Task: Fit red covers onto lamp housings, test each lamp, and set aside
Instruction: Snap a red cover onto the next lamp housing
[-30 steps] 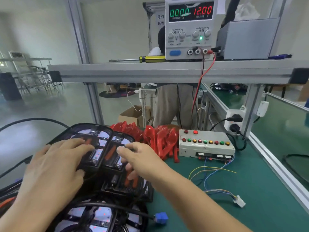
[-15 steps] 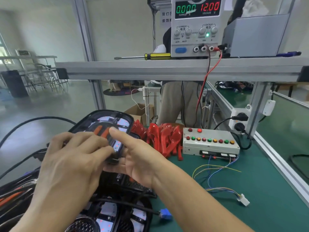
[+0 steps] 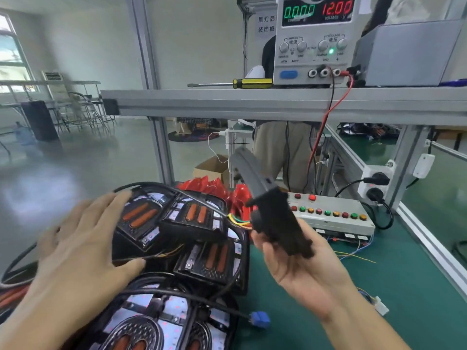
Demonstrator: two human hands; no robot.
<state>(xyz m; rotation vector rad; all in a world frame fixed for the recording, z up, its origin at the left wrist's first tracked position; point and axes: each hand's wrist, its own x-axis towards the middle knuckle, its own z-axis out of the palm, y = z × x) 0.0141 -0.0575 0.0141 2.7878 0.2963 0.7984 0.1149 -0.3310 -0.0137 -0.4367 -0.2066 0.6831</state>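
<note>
The right hand point(image 3: 300, 258) now lifts one lamp housing point(image 3: 273, 210) off the pile, fingers curled round its edge, held above the bench near the red covers point(image 3: 217, 185), w/ left hand point(image 3: 83, 238) spread flat on remaining housings point(image 3: 192, 218), so cover fitting probably comes next.

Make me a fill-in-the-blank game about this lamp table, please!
1. The right hand holds a lamp housing that is ____ in colour.
2. The red number on the power supply reads ____.
3. The screwdriver has a ____ and black handle.
4. The left hand has its fingers spread ____.

Missing words: black; 12.00; yellow; open
</note>
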